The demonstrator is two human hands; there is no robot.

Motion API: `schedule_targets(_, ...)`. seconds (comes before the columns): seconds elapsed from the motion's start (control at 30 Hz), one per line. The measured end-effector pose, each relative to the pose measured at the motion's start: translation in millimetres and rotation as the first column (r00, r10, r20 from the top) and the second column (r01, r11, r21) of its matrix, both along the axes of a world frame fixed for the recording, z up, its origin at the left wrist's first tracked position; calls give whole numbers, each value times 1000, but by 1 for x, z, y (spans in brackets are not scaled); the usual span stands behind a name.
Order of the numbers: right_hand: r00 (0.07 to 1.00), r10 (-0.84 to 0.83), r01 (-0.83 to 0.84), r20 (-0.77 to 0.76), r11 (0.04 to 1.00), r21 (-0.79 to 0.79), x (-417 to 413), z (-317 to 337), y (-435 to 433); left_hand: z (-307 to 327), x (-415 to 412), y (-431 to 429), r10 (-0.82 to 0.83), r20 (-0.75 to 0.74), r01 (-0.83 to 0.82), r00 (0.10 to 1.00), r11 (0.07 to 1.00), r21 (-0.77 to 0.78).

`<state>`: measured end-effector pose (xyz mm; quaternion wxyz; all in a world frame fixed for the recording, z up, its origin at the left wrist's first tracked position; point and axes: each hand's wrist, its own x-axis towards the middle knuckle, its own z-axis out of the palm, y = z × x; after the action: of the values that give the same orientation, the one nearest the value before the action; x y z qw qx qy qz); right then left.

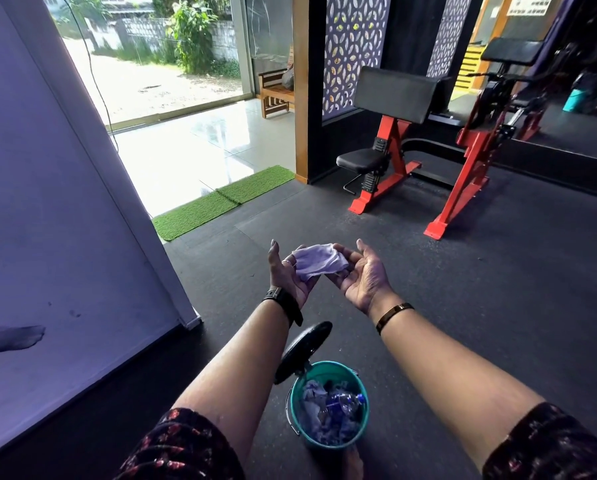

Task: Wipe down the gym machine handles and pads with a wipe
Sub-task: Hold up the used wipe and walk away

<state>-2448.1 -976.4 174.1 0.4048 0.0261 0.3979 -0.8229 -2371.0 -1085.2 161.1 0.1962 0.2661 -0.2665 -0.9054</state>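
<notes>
A crumpled pale purple wipe is held between both my hands, above the black rubber floor. My left hand is palm up, its fingers curled on the wipe's left edge. My right hand is also palm up and its fingers curl round the wipe's right end. Ahead on the right stands a red-framed gym machine with a black arm pad and a black seat. A second red machine with a black pad stands further right. Its handles cannot be made out.
A teal bin with its black lid raised sits on the floor under my forearms, holding used wipes and a plastic bottle. A purple wall panel runs along the left. A green mat lies at the doorway, a wooden bench beyond.
</notes>
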Motion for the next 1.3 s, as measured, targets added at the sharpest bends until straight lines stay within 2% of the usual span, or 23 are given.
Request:
schedule_targets(0.4,999,-15,12,39,997,72,8,-40,42,-38,9,42,-63,80,61,995,998,24)
schedule_targets(0.6,994,-5,-19,106,973,229,14,-93,74,-95,25,74,-158,199,145,967,986,80)
schedule_targets(0.77,988,-25,-32,154,934,355,20,-142,109,-147,41,105,-257,329,234,909,966,108)
schedule_targets(1.03,982,-48,-55,185,859,510,21,-187,135,-184,33,123,-305,435,252,847,952,175)
schedule_targets(1.3,981,-8,-98,196,846,524,8,-206,130,-208,16,122,-301,475,225,827,951,211)
